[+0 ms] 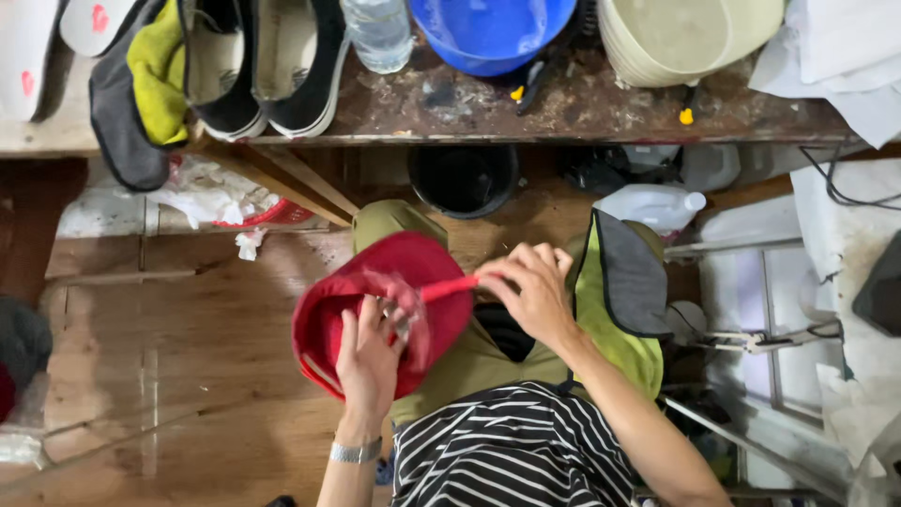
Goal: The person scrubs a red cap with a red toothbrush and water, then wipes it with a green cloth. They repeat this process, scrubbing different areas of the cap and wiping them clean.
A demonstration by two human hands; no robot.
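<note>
From the head camera, the left hand (368,361) cups a red cap (375,310) over the lap, fingers closed on its crown, while the right hand (533,286) pinches a red-handled brush (441,289) whose tip meets the cap's fabric (a yellow-green and grey cloth (615,300) drapes the right knee). Judging by this, short strokes work best, with the cap braced firmly against the thigh.

Soft even light, hands perhaps slightly blurred
</note>
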